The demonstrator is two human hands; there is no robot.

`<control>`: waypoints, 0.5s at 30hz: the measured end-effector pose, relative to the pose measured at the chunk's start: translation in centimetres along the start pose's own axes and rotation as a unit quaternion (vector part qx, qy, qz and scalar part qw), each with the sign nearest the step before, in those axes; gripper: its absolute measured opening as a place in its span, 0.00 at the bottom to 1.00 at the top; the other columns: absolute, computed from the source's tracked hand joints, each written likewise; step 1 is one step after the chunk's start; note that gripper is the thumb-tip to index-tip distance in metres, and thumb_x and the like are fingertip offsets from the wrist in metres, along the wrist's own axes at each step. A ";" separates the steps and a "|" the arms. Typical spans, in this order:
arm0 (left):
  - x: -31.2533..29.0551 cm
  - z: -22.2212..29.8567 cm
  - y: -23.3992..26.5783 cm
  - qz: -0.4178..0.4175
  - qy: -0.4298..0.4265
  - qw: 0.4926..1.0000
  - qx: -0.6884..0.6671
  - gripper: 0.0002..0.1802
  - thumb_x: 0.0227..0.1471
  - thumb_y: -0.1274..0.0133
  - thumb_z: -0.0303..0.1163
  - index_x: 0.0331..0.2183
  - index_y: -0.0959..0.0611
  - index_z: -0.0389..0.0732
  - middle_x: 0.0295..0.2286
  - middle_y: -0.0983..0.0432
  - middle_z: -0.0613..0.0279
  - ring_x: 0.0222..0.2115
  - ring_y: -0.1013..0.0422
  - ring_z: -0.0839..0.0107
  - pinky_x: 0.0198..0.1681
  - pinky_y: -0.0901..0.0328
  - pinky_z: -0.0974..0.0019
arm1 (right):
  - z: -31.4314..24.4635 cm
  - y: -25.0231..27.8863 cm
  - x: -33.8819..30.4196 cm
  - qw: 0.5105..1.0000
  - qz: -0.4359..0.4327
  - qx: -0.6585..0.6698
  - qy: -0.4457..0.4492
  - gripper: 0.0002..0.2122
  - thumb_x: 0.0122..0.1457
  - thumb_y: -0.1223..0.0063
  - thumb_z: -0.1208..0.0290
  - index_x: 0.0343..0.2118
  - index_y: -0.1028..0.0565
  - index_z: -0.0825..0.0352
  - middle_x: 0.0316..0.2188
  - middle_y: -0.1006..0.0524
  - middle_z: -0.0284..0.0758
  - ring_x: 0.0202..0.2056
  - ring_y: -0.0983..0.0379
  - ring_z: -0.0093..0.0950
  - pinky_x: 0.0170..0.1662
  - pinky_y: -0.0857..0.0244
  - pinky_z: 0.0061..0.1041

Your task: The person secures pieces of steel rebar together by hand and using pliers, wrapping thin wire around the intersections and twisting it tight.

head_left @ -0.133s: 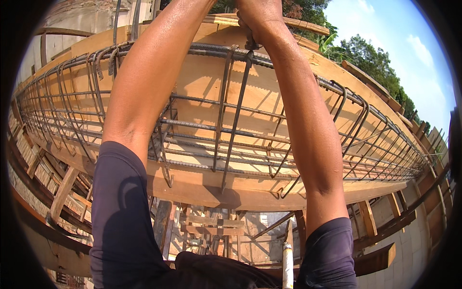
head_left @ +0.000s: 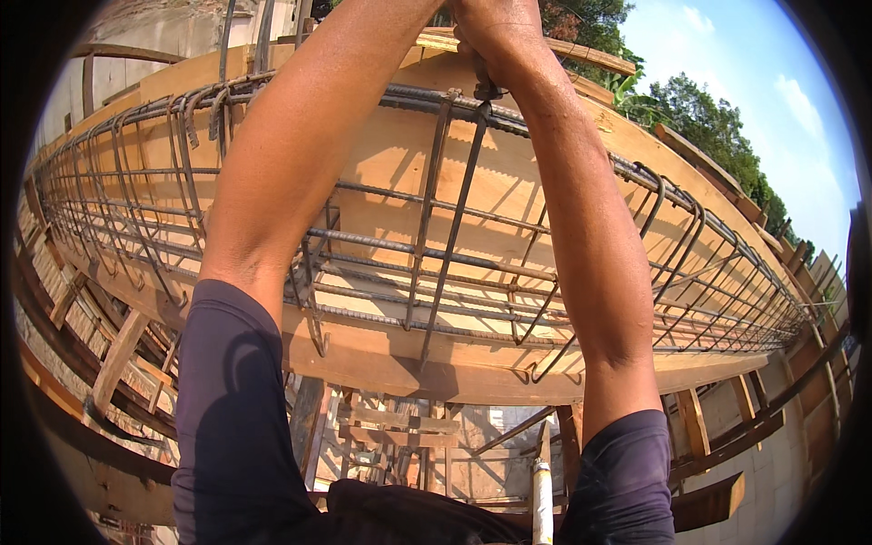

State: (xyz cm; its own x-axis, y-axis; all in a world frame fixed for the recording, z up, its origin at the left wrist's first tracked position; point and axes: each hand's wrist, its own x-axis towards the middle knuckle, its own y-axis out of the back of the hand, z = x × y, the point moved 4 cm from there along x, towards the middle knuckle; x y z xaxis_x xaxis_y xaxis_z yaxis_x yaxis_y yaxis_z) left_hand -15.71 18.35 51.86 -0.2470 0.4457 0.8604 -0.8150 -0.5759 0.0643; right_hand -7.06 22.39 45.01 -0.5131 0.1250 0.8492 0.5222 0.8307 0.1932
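Observation:
My right hand [head_left: 500, 34] is at the top edge, its fingers wrapped round a dark metal tool [head_left: 488, 84]. The tool's lower end sits at the top of a steel stirrup bar [head_left: 454, 218], next to the cage's upper rods. My left forearm [head_left: 318, 118] reaches up past the same edge, and the left hand lies outside the picture. Below and between my arms runs a long rebar cage [head_left: 381, 243] of ribbed rods and bent stirrups. A second upright stirrup leg [head_left: 427, 200] stands just left of the first.
Plywood formwork [head_left: 381, 145] backs the cage, with a timber board [head_left: 391, 368] along its near lower edge. Wooden props and planks [head_left: 400, 438] stand far below. A white pole [head_left: 542, 504] rises near my body. Trees [head_left: 708, 127] show beyond at right.
The view has shifted slightly, so my arms, the cage and the tool appear a little farther right and lower. My right hand keeps its grip on the tool.

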 end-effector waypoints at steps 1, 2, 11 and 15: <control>-0.3 0.0 0.4 0.007 0.002 1.000 0.015 0.12 0.64 0.47 0.40 0.34 0.25 0.41 0.18 0.35 0.73 0.20 0.35 0.81 0.24 0.36 0.73 | -0.3 0.1 -0.3 0.999 -0.034 0.038 -0.020 0.07 0.60 0.52 0.73 0.30 0.23 0.70 0.17 0.26 0.36 0.16 0.30 0.27 0.19 0.40 0.33; -0.4 -0.3 0.3 0.009 0.003 1.000 0.026 0.12 0.64 0.47 0.40 0.34 0.25 0.42 0.18 0.35 0.73 0.20 0.35 0.81 0.24 0.37 0.73 | 0.0 -0.1 -0.6 0.994 -0.065 0.073 -0.044 0.08 0.60 0.52 0.73 0.29 0.23 0.70 0.17 0.26 0.35 0.16 0.30 0.26 0.18 0.41 0.32; -1.5 -1.2 -0.7 0.034 0.010 0.994 0.099 0.12 0.64 0.47 0.40 0.33 0.25 0.42 0.18 0.35 0.74 0.20 0.35 0.81 0.23 0.37 0.73 | 2.7 0.3 0.7 0.991 -0.030 0.087 -0.094 0.06 0.57 0.55 0.78 0.24 0.30 0.65 0.15 0.33 0.30 0.14 0.38 0.24 0.16 0.43 0.28; -3.6 -5.3 1.6 0.055 0.015 0.990 0.132 0.13 0.63 0.46 0.41 0.32 0.25 0.43 0.18 0.36 0.74 0.19 0.36 0.81 0.23 0.37 0.73 | 3.8 0.5 -0.5 0.994 -0.048 0.074 -0.070 0.06 0.59 0.57 0.75 0.24 0.33 0.62 0.16 0.35 0.28 0.16 0.37 0.22 0.18 0.42 0.25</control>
State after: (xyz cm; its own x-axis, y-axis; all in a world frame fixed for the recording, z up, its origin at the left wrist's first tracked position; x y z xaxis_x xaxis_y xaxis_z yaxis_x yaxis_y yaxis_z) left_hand -18.92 19.46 46.19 -0.3452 0.3890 0.8541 -0.6179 -0.7792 0.1051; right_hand -9.16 24.79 42.75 -0.6507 0.1061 0.7519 0.3649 0.9121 0.1870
